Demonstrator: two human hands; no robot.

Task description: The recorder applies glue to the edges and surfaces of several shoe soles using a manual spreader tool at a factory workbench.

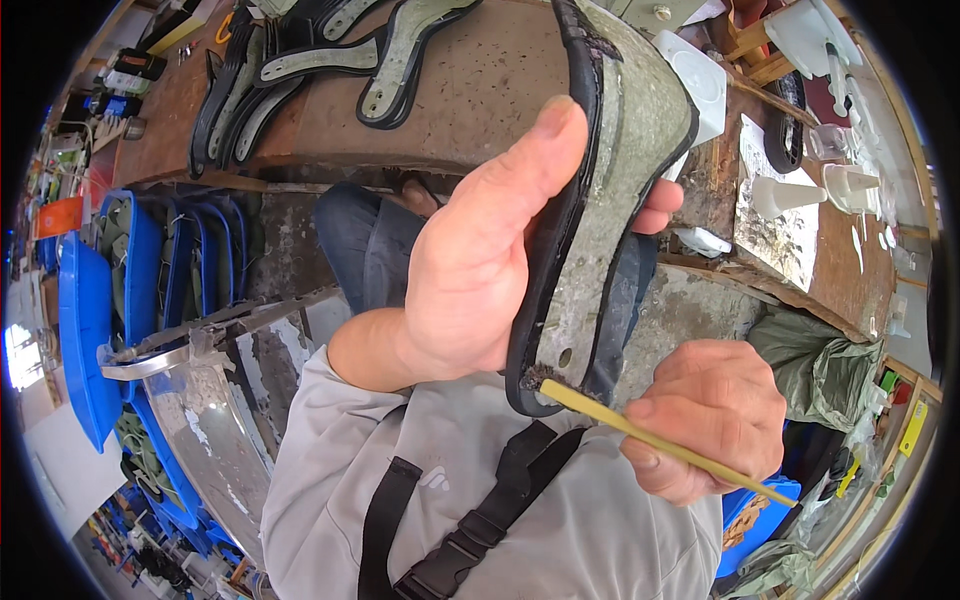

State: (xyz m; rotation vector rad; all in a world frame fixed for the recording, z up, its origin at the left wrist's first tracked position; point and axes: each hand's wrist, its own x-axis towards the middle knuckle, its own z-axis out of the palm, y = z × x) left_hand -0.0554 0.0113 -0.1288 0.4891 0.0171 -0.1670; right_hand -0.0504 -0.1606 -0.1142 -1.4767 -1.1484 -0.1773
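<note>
My left hand [475,260] is closed around a long, curved panel [590,240] with a mottled grey-green face and a thick black rim. The thumb lies along its left edge, and fingertips show past the right edge; the other fingers are hidden behind it. The panel stands tilted, its narrow rounded end with a small hole pointing down toward me. In my right hand [710,420] a slim yellow stick [660,440] is pinched. Its far tip meets the panel's lower end, where dark, rough matter sits; whether that is bristles or residue I cannot tell.
Several similar black-rimmed panels [320,62] lie on the brown workbench [450,110] ahead. White nozzle-like cones [790,195] stand on the right bench. Blue trays [85,340] are stacked at left beside a metal-edged stand [200,390]. Green plastic sheeting [820,355] hangs at right.
</note>
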